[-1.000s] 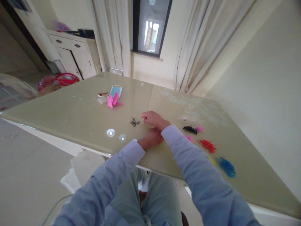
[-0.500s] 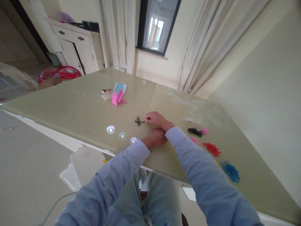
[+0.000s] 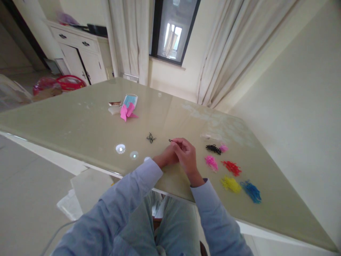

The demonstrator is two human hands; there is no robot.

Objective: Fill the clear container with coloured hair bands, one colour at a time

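- Right hand [image 3: 187,153] pinches a black loop [image 3: 170,140] inside the table's [image 3: 80,122] near edge; slackening could drop it.
- Left hand [image 3: 167,157]: grip hidden, cannot tell.

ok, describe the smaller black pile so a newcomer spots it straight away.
On the glossy table, find the right hand. To its left is the small pile of thin black pieces; unlike the larger black pile right of the hand, it's sparser with no other pile beside it.
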